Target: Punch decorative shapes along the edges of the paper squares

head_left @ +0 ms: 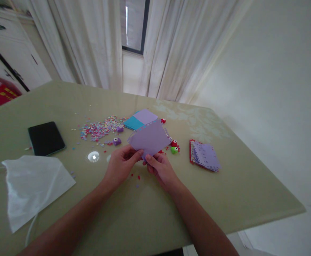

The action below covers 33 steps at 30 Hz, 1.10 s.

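Above the middle of the table, a purple paper card [150, 138] is tilted up between my two hands, with small holes along some of its edges. My left hand [125, 160] pinches its near left corner, thumb on top. On the near right, my right hand [161, 169] closes on the same card; the underside of its grip is hidden. Just beyond lies a stack of blue and purple cards [135, 122]. Small fish-shaped pieces with white eyes lie around: purple ones [116, 141], red ones [174, 143] and a green one [174, 150].
Colourful paper bits [101, 128] are heaped left of the card stack. A dark tablet or phone [46, 138] and a white cloth-like bag [38, 188] with a cord lie at the left. Punched cards [206, 156] are piled at the right. Table edge [264, 222] runs along the near right.
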{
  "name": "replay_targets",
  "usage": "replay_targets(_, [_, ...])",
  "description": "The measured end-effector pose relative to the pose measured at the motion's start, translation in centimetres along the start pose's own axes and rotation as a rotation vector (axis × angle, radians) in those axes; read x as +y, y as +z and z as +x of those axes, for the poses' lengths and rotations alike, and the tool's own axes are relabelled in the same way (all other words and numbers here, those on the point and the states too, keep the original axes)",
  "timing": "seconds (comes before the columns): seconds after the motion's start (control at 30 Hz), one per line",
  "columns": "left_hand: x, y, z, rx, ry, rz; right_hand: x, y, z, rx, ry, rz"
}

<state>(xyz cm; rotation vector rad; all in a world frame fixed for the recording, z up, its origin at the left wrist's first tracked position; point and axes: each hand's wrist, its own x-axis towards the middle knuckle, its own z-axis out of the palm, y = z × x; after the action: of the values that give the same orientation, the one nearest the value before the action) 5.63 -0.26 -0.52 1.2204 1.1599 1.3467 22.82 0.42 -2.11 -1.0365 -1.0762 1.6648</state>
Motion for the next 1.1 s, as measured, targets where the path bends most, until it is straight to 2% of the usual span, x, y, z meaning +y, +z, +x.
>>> replay_targets(0.7, [0.0,0.3,0.2,0.015,-0.005,0.005,0.0,0.0,0.0,0.059,-0.037,-0.055])
replay_targets(0.83, [0.1,0.3,0.1,0.005,-0.013,-0.006,-0.2,0.0,0.0,0.038,-0.030,-0.078])
replay_targets(1.0, [0.7,-0.3,0.2,0.067,0.002,0.033,-0.6,-0.3,-0.2,-0.011,-0.044,-0.069])
replay_targets(1.1, [1.2,-0.7,0.3,0.121,0.001,0.038,-1.4,-0.9,-0.3,0.035,-0.095,-0.049])
